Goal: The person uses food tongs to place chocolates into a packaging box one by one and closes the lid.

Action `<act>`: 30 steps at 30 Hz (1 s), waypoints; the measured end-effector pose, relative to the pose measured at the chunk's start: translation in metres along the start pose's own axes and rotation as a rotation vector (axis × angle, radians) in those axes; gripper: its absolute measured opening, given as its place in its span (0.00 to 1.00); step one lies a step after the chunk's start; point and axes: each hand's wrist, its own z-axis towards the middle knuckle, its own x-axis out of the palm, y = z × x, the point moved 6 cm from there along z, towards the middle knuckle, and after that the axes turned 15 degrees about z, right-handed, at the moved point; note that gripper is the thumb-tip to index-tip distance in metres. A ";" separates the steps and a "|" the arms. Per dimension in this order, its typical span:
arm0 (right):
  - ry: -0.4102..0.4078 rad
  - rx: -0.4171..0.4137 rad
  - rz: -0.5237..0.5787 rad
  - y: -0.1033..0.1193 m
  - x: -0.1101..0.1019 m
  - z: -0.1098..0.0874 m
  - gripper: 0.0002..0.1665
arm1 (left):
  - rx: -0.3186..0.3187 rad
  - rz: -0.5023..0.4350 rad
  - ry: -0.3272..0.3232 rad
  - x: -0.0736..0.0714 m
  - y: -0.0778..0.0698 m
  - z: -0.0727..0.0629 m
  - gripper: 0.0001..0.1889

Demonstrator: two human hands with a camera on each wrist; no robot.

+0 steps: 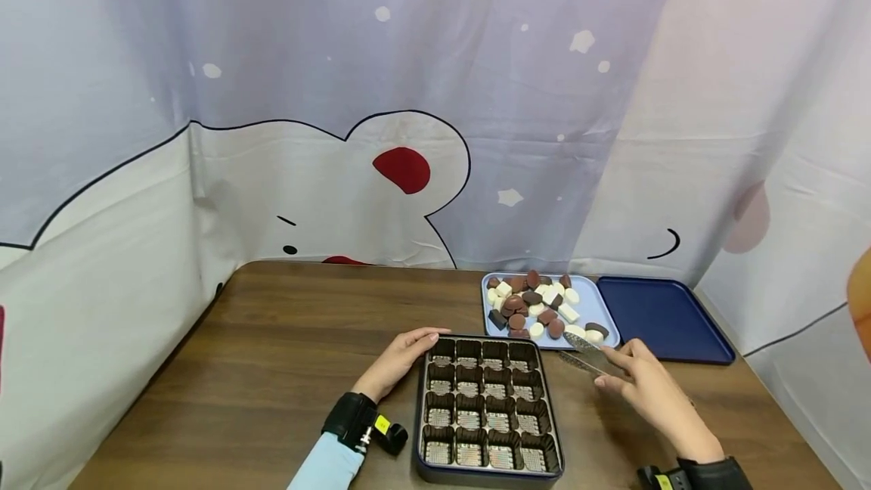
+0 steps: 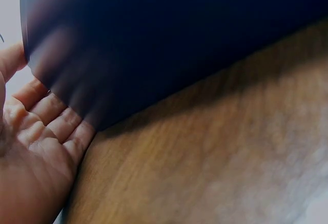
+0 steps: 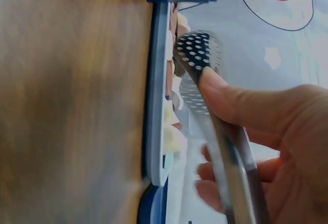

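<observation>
A dark blue box with a black plastic insert stands in front of me, and the ribbed bottoms of its square compartments show. My left hand holds its far left corner, thumb at the rim and fingers reaching behind the far wall, their tips hidden. My right hand grips metal tongs with perforated ends. The two ends stand apart, nothing between them, at the front right edge of a light blue tray. Brown, white and dark chocolates of several shapes lie heaped on that tray.
A dark blue tray stands right of the light blue one, close beside it. The wooden table ends at a printed curtain along the back and sides. The box's far right corner is close to the light blue tray's front edge.
</observation>
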 end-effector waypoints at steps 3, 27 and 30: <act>-0.085 -0.049 -0.048 0.000 -0.013 0.003 0.32 | 0.007 -0.004 0.003 0.000 -0.001 0.000 0.22; 0.102 0.130 -0.150 -0.040 -0.029 0.018 0.28 | 0.022 0.003 0.001 0.000 0.002 0.000 0.21; 0.081 0.121 -0.152 -0.040 -0.026 0.018 0.25 | 0.018 -0.009 0.002 0.000 0.001 0.001 0.20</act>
